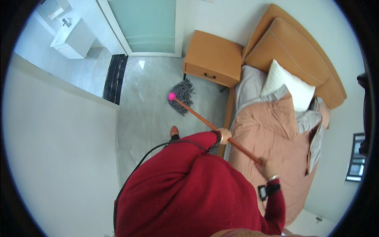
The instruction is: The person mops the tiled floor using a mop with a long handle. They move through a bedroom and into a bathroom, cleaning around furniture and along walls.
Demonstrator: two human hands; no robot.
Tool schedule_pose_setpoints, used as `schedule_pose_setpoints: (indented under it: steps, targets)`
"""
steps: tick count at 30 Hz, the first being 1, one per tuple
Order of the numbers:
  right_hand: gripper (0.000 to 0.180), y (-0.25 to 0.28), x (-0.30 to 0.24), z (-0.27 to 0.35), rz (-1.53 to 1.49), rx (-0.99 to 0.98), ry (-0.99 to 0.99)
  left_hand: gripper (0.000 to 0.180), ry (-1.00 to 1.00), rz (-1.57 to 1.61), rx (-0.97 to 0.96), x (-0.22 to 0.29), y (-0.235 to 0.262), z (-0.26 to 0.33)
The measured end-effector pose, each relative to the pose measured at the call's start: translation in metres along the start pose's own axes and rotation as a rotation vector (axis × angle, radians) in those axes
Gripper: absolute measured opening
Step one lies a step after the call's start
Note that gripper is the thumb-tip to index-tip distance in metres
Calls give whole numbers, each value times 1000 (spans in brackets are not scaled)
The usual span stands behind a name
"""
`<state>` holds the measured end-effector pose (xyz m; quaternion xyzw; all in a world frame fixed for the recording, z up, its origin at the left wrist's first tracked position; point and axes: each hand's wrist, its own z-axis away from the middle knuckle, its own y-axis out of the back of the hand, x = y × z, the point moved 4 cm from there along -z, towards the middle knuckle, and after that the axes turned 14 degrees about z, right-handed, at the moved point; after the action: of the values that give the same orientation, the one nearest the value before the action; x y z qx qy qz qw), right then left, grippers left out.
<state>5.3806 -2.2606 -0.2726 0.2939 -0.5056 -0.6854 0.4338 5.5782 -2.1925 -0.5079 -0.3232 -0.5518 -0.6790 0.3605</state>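
A string mop with grey strands (182, 96), a bright pink collar (172, 96) and a reddish-brown handle (199, 117) slants across the view. Its head rests on the floor by the front of the nightstand. My left hand (225, 135) is closed around the middle of the handle, beside the bed's edge. Farther up, over the bed, my right hand (268, 168) grips the handle close to its top end; the fingers are partly blurred. A dark band with a small pale device (268, 190) circles my right wrist.
An orange-brown nightstand (213, 55) on thin legs adjoins the bed, which has a pink-brown quilt (262, 118) and a white pillow (290, 85). Grey tiles (136, 106) cover the floor. A white wall (59, 150) stands at left; a black threshold (115, 79) leads to a washroom with a basin (71, 37).
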Motion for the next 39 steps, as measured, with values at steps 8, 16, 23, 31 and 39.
schedule_pose_setpoints:
  steps: [8,16,23,31,39]
  targets:
    - [30,-65,-114,-134,-404,2,-203,11,155,-325,-202,-174,99,8]
    - [29,31,-151,-406,-300,-56,179,17,476,-273,340,-283,311,-11]
    - [26,128,-206,-588,39,61,589,19,615,-43,676,-343,448,19]
    - [27,107,-302,-679,203,-24,868,25,981,-114,839,-391,475,105]
    - [25,145,-353,-692,157,11,884,20,993,15,776,-447,507,157]
